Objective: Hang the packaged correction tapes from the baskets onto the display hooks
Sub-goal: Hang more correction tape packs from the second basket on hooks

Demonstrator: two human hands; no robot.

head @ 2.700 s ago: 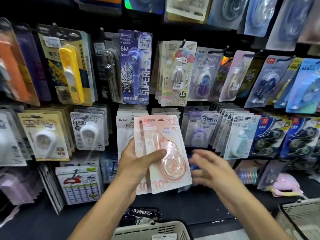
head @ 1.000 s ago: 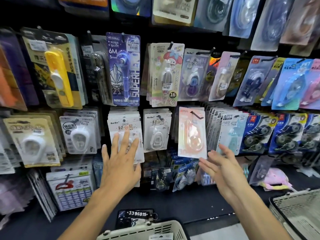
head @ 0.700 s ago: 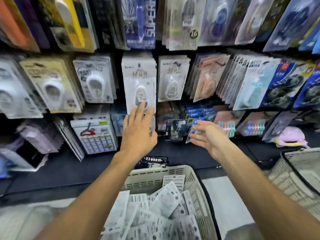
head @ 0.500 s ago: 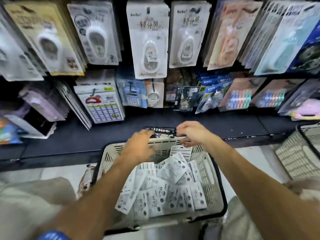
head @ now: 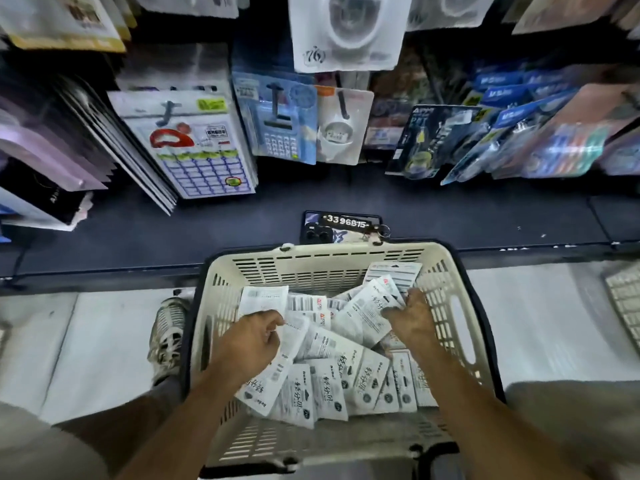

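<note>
Correction tape packs (head: 325,379), white cards with black print, lie jumbled in a cream slatted basket (head: 446,271) at the lower centre of the frame, both forearms reaching in from the bottom edge. At centre left, the left hand (head: 247,344) has its fingers (head: 273,322) curled onto the edge of one white pack, pinching it against the pile. At centre right, the right hand (head: 412,322) rests on another pack with its fingers bent over the card's edge; whether it truly grips the card I cannot tell. Left of the basket, a pale mesh shoe (head: 166,336) stands on the light floor. Just beyond the basket's far rim, a phone (head: 341,226) with a numbered strap lies on the dark shelf (head: 485,216). Across the upper half hang carded goods: a calculator pack (head: 280,126) at upper centre, a calendar-patterned pack (head: 199,147) to its left, blue packs at upper right. A second basket's corner (head: 623,296) shows at the right edge.
</note>
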